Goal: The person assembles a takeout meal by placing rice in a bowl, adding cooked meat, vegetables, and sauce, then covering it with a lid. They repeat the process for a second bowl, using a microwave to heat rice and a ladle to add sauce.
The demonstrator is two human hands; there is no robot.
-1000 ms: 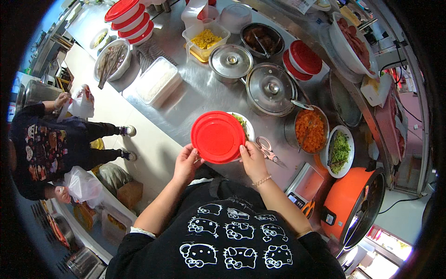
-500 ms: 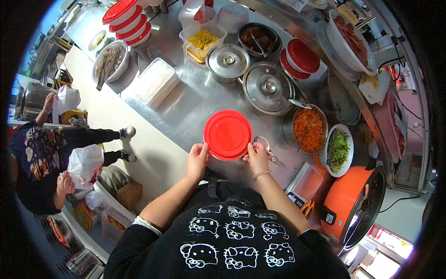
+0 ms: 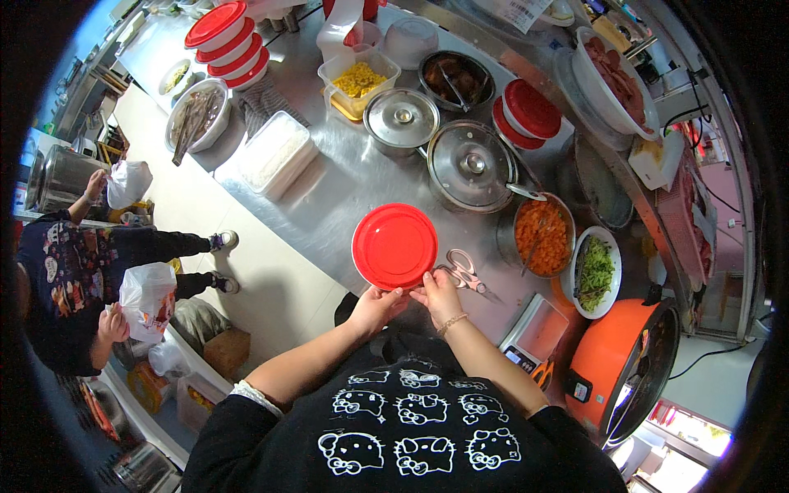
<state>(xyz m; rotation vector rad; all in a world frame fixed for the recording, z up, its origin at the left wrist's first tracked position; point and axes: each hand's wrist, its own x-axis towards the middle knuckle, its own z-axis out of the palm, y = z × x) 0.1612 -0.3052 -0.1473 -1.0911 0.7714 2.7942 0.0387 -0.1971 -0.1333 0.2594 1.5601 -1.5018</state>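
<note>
A round container with a red lid (image 3: pixel 395 246) is in front of my body, over the near edge of the metal counter. My left hand (image 3: pixel 380 309) grips its near rim, thumb at the edge of the lid. Close beside it, my right hand (image 3: pixel 438 297) holds the near right part of the rim. The container's sides are mostly hidden under the lid. Just right of my right hand lie pink-handled scissors (image 3: pixel 463 271) on the counter. A digital kitchen scale (image 3: pixel 536 331) stands farther right.
Lidded steel pots (image 3: pixel 470 168), a pot of chopped orange food (image 3: pixel 543 237), a bowl of shredded greens (image 3: pixel 597 271) and an orange cooker (image 3: pixel 612 361) line the right. A white lidded box (image 3: pixel 278 153) and stacked red-lidded bowls (image 3: pixel 228 49) stand left. Another person (image 3: pixel 82 271) carries plastic bags.
Both hands have slid along the rim toward its near side, closer together. The container has shifted slightly left and nearer, and the scissors now show fully. The other person's bags have moved a little.
</note>
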